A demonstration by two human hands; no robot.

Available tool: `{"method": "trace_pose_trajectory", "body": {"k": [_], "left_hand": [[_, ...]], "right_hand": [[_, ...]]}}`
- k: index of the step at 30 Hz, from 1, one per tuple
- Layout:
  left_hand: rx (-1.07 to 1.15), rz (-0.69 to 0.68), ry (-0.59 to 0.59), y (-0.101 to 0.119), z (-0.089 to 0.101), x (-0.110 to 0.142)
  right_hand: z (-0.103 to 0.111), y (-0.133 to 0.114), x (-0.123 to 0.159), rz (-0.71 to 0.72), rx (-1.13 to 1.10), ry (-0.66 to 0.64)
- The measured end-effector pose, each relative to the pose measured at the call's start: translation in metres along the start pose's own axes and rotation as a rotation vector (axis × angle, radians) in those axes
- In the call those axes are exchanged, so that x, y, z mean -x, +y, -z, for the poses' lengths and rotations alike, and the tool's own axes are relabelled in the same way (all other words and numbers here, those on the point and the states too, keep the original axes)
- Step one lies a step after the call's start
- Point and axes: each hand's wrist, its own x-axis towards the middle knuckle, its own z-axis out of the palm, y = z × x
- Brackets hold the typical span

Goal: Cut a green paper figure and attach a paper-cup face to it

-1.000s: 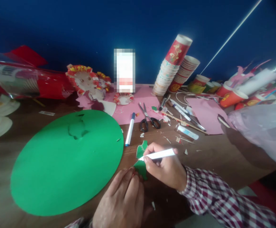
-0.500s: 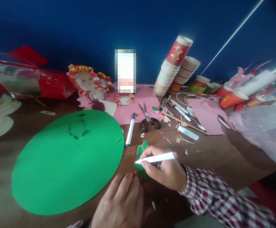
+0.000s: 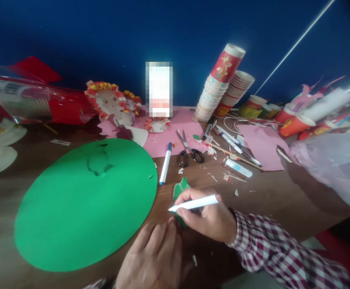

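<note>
A small green paper cutout (image 3: 179, 190) with a pale dotted line along its edge lies on the brown table, partly covered by my right hand. My right hand (image 3: 206, 216) is closed around a white marker (image 3: 197, 203), its pale tip pointing left over the cutout's left edge. My left hand (image 3: 153, 253) has its fingers bent together at the cutout's lower end, holding it against the table; the fingertips are mostly hidden. To the left lies a large green paper oval (image 3: 87, 216) with a small cut opening near its top.
Scissors (image 3: 188, 150) and a blue-capped marker (image 3: 166, 163) lie beyond my hands, near pink paper (image 3: 189, 120). Paper scraps and a glue tube (image 3: 239, 168) are to the right. Stacked paper cups (image 3: 219, 82) lean at the back. A pale plastic bag (image 3: 334, 164) sits far right.
The marker in my right hand has shifted slightly left and down, its tip now a little lower along the cutout. My left hand stays nearly where it was.
</note>
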Motion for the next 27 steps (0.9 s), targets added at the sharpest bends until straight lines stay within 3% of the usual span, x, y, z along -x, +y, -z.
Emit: {"method": "trace_pose_trajectory", "body": {"k": [11,27], "left_hand": [[-0.005,0.016,-0.042,0.0018,0.003,0.0006],[-0.015,-0.009,-0.02,0.0008,0.0023,-0.0015]], "right_hand": [[-0.0016,0.001,0.0002,0.024,0.022,-0.001],[-0.0005,-0.0005,0.0003,-0.05,-0.002,-0.016]]}}
